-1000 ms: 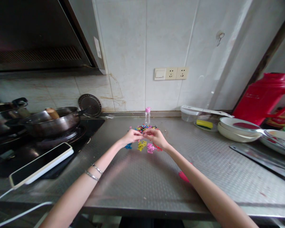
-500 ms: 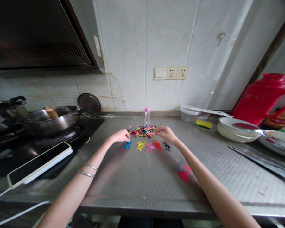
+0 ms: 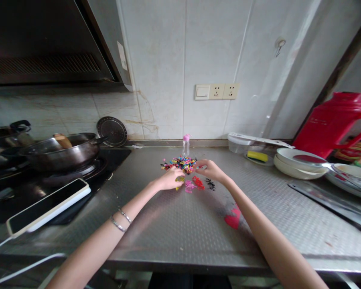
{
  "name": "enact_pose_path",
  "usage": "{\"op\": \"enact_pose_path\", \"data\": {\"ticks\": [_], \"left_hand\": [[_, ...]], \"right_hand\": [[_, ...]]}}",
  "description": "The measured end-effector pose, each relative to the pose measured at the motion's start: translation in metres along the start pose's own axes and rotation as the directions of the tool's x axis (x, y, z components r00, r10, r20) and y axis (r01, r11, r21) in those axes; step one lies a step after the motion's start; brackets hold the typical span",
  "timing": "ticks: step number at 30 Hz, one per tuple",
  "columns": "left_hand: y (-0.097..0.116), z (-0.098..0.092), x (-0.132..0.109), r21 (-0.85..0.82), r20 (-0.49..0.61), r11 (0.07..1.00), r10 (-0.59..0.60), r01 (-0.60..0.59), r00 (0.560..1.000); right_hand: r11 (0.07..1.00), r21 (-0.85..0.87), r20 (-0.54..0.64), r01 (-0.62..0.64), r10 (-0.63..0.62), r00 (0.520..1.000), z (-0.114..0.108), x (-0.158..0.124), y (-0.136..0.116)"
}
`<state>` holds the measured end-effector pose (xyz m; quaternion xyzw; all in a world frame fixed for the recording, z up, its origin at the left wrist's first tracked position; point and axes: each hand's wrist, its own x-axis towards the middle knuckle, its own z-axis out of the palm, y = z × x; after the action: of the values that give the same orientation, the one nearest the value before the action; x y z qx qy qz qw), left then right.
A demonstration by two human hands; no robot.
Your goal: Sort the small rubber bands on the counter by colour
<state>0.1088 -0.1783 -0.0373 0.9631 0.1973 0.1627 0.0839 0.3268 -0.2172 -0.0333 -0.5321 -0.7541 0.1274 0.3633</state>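
Note:
A mixed heap of tiny coloured elastic bands [image 3: 180, 163] lies on the steel counter [image 3: 180, 224]. In front of it sit small sorted piles: yellow mostly under my hand, pink [image 3: 189, 186], red [image 3: 198, 183] and black [image 3: 211, 184]. My left hand [image 3: 170, 178] rests over the yellow pile with its fingers curled down, and what they pinch is hidden. At the heap's right edge my right hand [image 3: 209, 169] has its fingertips pinched together on something too small to name. A small clear bottle with a pink cap [image 3: 185, 145] stands behind the heap.
A phone [image 3: 46, 206] on a white cable lies by the stove, where a pan [image 3: 58, 150] sits. To the right are stacked bowls [image 3: 297, 162], a red thermos jug [image 3: 333, 122], a plastic tub [image 3: 239, 145] and a yellow sponge [image 3: 257, 156]. A red object [image 3: 233, 220] lies under my right forearm.
My hands, joined over the piles a second ago, parted. My left hand went out to the left, then came back right onto the yellow pile, covering the blue one. My right hand stays at the heap.

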Motion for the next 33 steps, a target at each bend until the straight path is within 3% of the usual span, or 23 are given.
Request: {"op": "enact_pose_path", "data": {"ticks": [10, 27, 33], "left_hand": [[-0.014, 0.019, 0.002, 0.024, -0.034, 0.998, -0.065, 0.066, 0.997], [-0.014, -0.002, -0.005, -0.174, 0.031, 0.975, -0.133, 0.137, 0.991], [-0.005, -0.001, -0.003, -0.147, -0.067, 0.983, -0.117, 0.106, 0.991]], "right_hand": [[0.999, -0.032, -0.004, 0.025, -0.025, 1.0, -0.001, -0.001, 0.004], [0.994, -0.107, 0.08, -0.033, 0.041, 0.996, -0.004, -0.006, 0.006], [0.994, -0.107, 0.163, 0.018, 0.0, 0.987, -0.006, -0.006, 0.006]]}}
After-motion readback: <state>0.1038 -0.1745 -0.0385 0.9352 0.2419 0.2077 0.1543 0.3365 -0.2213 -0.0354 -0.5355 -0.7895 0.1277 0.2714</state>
